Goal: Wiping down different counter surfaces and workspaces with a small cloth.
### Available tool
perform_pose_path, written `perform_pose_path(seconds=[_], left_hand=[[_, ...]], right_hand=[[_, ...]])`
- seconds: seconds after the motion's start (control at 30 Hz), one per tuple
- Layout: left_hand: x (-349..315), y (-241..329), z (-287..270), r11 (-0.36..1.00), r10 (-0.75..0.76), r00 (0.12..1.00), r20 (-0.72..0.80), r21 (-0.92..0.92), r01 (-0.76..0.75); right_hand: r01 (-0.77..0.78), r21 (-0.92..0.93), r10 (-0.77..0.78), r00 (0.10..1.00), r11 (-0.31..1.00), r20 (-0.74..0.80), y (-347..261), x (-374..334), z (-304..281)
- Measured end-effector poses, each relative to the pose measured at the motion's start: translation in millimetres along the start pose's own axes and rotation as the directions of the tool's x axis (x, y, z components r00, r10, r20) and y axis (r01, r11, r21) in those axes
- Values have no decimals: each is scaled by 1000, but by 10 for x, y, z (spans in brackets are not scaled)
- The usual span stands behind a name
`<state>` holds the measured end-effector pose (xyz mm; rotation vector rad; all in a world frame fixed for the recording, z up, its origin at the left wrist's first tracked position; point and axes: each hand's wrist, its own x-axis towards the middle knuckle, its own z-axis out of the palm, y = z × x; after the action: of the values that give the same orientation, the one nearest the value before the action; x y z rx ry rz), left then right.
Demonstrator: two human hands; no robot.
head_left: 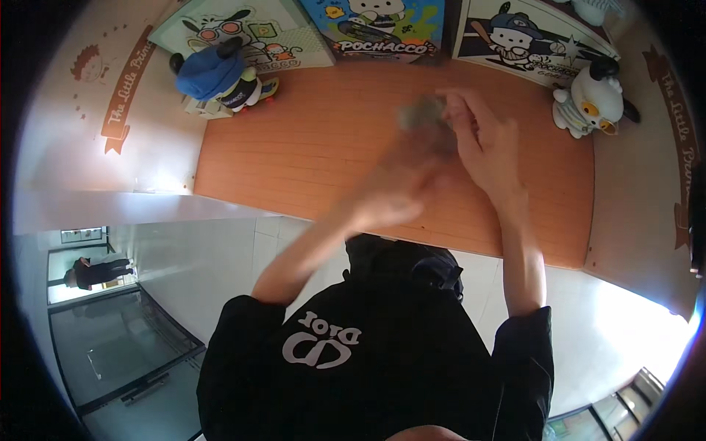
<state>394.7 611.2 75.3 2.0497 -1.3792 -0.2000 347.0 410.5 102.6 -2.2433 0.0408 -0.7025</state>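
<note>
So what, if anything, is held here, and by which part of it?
A small grey-green thing is at the right hand; blur hides whether and where its fingers grip it.

This looks like a shop-like interior: toy figures (590, 101) and cartoon pictures (371, 29) on a bench (294, 147), glass doors (118, 345), tiled floor (198, 253).

Left forearm (305, 261) slanting toward two o'clock, and the left hand (423, 165) is a blur, fingers unreadable! Close by at three o'clock of it, the right hand (489, 143), fingers bent toward ten, its forearm (523, 257) almost straight at twelve!
</note>
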Motion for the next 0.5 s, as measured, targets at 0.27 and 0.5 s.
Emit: perform_pose_path(seconds=[0.27, 0.5], left_hand=[[-82, -355, -198, 977, 85, 993, -87, 202, -66], [-199, -11, 163, 977, -8, 999, -35, 214, 15]], right_hand=[[11, 147, 2, 996, 989, -87, -19, 2, -152], [29, 305, 61, 958, 952, -282, -53, 47, -18]])
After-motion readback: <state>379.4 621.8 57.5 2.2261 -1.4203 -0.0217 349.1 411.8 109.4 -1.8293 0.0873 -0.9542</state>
